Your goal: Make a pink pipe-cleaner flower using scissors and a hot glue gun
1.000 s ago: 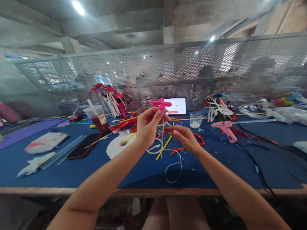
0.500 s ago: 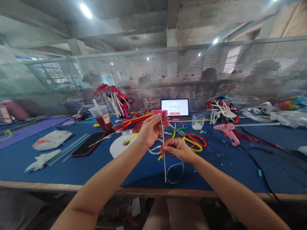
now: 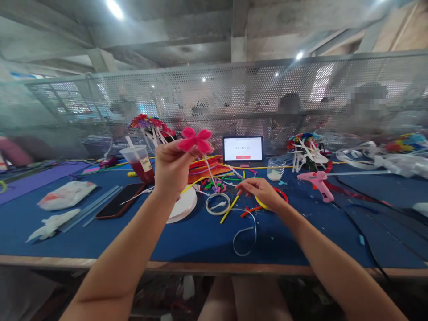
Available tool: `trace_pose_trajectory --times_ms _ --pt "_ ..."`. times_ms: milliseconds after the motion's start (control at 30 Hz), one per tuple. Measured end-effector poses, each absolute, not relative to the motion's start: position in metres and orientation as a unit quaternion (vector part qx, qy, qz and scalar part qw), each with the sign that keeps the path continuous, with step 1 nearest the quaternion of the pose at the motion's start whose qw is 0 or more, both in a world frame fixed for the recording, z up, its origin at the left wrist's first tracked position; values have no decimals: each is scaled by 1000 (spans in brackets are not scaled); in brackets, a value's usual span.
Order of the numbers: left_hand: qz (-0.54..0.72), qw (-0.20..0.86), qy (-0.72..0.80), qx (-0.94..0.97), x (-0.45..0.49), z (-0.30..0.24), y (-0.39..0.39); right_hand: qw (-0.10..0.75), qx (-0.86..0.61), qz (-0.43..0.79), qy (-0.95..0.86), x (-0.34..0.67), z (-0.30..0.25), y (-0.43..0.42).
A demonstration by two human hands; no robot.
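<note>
My left hand [image 3: 172, 171] is closed on a pink fuzzy flower [image 3: 195, 139], its petals facing up and its white wrapped stem [image 3: 210, 168] pointing down to the right. Lower and to the right, my right hand [image 3: 261, 191] hangs over the scissors [image 3: 281, 194], whose red and yellow handles are partly hidden by it. Its fingers are loosely bent, with nothing visible between them. Just under those fingertips is a yellow pipe cleaner piece [image 3: 229, 210]. A roll of white tape [image 3: 213, 211] and a white spool [image 3: 185, 205] lie between my arms.
A drink cup [image 3: 142, 167] and a dark phone [image 3: 122, 201] are on the left. Behind the hands stands a timer screen [image 3: 243, 148]. To the right are a glass jar [image 3: 275, 170] and a pink glue gun [image 3: 320, 183] with a cable. Loose pipe cleaners lie mid-table.
My left hand has moved left and up, tilting the pink flower so its petals show. My right hand has let go of the stem and moved right, toward the scissors.
</note>
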State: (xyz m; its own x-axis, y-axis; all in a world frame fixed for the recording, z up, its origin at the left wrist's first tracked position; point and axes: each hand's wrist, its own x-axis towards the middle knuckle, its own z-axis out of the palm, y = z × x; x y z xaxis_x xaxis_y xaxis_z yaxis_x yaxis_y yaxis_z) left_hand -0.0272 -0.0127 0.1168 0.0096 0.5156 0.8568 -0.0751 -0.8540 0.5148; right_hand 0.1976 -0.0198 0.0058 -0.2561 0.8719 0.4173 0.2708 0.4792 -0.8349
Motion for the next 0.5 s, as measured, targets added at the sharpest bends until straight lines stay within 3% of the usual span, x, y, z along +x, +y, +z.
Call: trace_pose_trajectory --times_ms 67,133,233,333,500 --pt "683 -32 170 709 -33 109 -14 459 -436 256 -731 213 8 -14" --pt "660 -149 153 721 -34 91 -8 431 -509 132 -733 230 11 -10" --pt "602 -107 144 778 -28 55 9 399 -620 -28 -675 254 14 -7" --pt "589 -23 176 788 -23 25 26 403 -681 -74 -607 275 12 -6" --pt "607 12 218 764 -27 0 39 409 -736 -110 -529 298 4 -1"
